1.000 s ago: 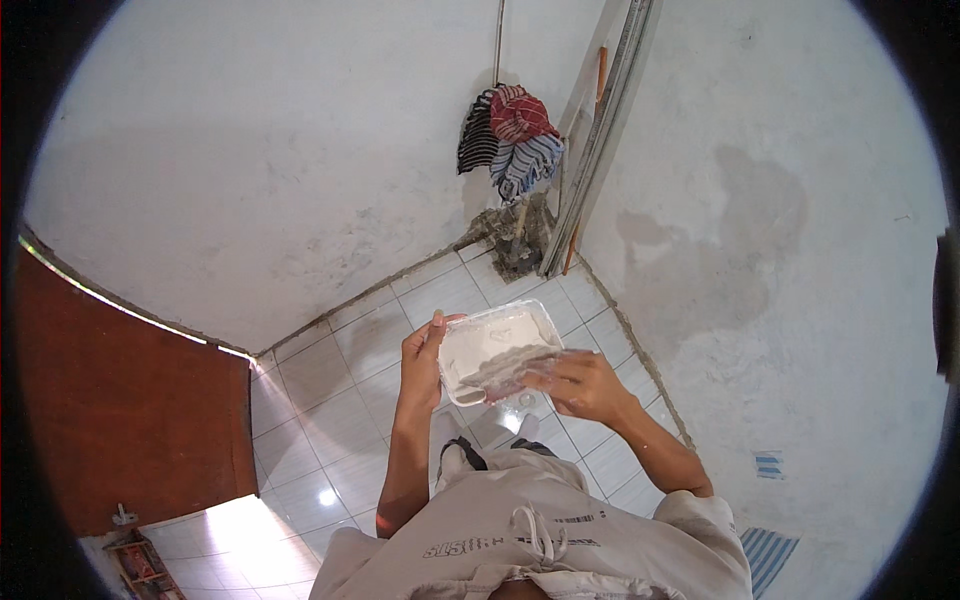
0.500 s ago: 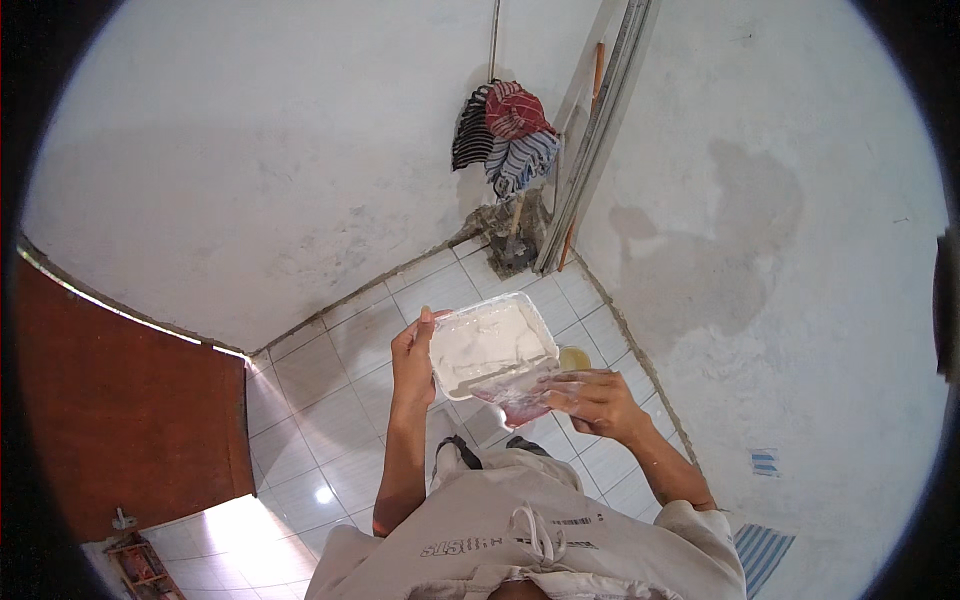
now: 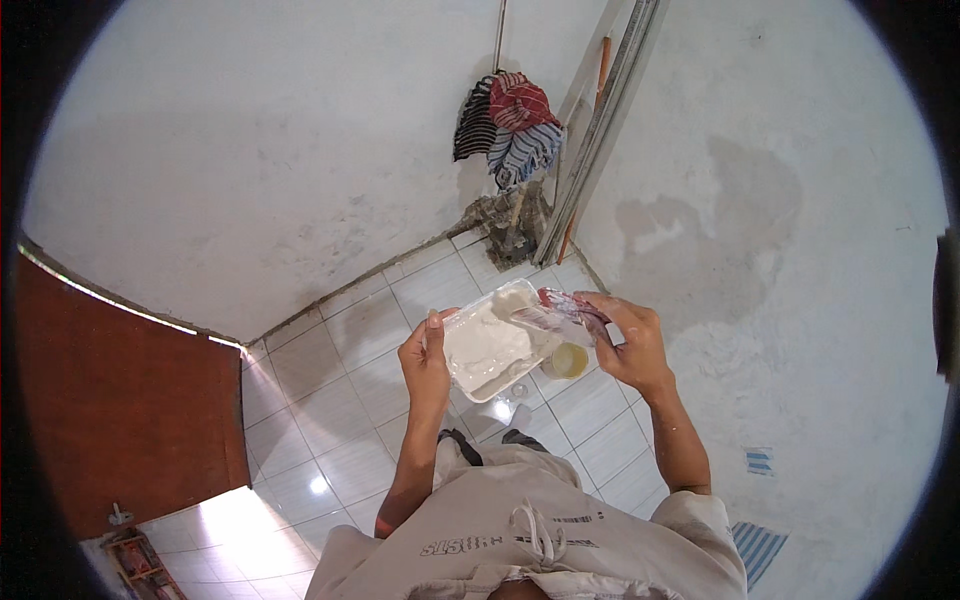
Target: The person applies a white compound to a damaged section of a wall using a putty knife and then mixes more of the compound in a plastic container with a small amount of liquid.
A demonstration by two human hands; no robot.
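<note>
My left hand (image 3: 428, 365) grips the left edge of a shallow white tray (image 3: 477, 400), its thumb over the rim. White paste (image 3: 485, 345) like wall putty covers much of the tray's inside. In my right hand (image 3: 635, 345) is a paste-smeared scraper (image 3: 550, 314) with a wide flat blade and some dark red showing. The blade lies at the tray's right side, over the rim; whether it touches the paste there I cannot tell. Fingers hide most of the scraper's grip end.
A yellowish round container (image 3: 567, 361) is below the tray, on the tiled floor (image 3: 340, 405). Long metal strips (image 3: 590, 150) lean in the corner near hanging striped cloths (image 3: 520, 120). A damp-looking patch marks the right wall (image 3: 850, 350). A brown door (image 3: 130, 390) stands at left.
The scraper has moved from the tray's near edge up to its right side, with my right hand rising. The tray has tilted, its right side going farther away.
</note>
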